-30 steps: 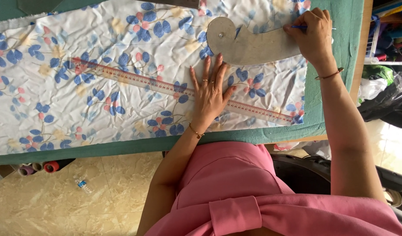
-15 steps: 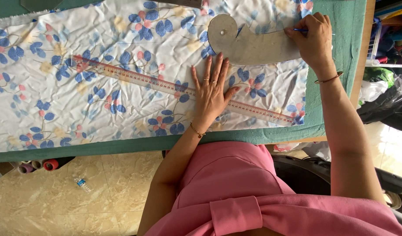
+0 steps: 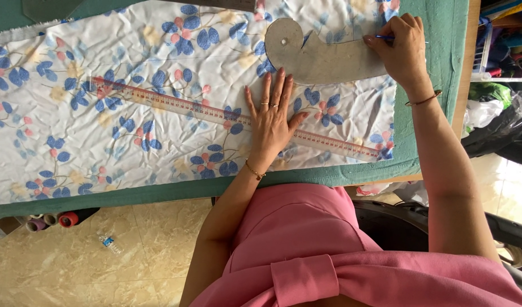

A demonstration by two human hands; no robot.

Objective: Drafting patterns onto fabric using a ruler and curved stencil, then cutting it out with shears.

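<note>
Head view: floral fabric (image 3: 130,125) lies spread over the green-covered worktop (image 3: 437,136). The left hand (image 3: 272,122), fingers spread wide and flat, presses a long transparent ruler (image 3: 176,105) onto the fabric. The right hand (image 3: 402,48) is closed around a blue pen (image 3: 384,38), its tip at the edge of a grey curved template (image 3: 318,54) resting on the fabric just beyond the ruler.
</note>
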